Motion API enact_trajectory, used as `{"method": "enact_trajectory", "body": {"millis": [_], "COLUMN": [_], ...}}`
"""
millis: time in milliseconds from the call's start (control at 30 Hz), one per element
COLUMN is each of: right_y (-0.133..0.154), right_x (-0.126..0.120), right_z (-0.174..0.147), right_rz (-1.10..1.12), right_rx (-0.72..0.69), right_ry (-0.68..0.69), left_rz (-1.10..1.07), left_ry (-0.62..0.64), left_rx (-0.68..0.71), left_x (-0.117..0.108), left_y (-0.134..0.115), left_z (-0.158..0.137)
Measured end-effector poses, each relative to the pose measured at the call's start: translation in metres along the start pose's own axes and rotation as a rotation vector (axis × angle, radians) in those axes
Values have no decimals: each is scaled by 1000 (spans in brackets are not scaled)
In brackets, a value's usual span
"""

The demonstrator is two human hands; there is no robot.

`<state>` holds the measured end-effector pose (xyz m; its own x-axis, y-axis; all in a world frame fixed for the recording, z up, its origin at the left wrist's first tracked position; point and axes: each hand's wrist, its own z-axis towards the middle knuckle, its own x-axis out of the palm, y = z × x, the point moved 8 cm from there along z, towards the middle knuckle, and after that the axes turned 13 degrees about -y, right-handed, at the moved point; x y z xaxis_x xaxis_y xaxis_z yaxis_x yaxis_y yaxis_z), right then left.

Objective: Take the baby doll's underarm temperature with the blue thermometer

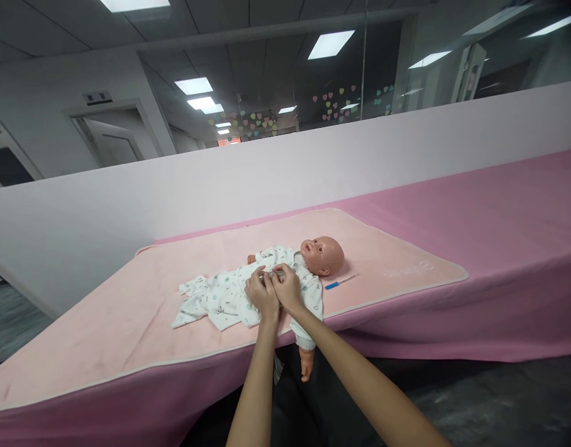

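Pink mat (127, 310), hands (263, 295) (287, 289) (close together) on doll (329, 254)

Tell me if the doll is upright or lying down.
Lying down: the doll stretches along the pale pink mat, head resting there.

Open mat (103, 329) leftward, doll (233, 292) central, wall (243, 180) behind

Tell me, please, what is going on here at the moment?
A person's left hand and right hand are close together at the torso of a clothed doll; what exactly their grip holds is unclear. The doll lies on a pale pink mat, one arm hanging over the near edge. A blue-ended stick lies beside its head.
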<state>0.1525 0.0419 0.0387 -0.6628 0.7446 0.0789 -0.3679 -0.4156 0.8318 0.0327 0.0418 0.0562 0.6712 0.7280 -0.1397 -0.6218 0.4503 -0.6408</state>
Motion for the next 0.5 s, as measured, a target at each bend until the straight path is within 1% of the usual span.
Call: {"method": "enact_trajectory", "body": {"millis": [100,300,500], "right_y": [3,15,12], "right_x": [-3,-9,-6], "right_z": [1,1,1], "right_rz": [5,7,18], "right_rx": [-16,-118,-98], "right_ry": [-21,-36,-23], "left_rz": [-8,-30,-46], "left_ry": [10,-2,-29], "left_rx": [6,23,22], "left_x": [0,-3,-5], "left_y": [-1,-7,-5], "left_z": [0,-1,0]}}
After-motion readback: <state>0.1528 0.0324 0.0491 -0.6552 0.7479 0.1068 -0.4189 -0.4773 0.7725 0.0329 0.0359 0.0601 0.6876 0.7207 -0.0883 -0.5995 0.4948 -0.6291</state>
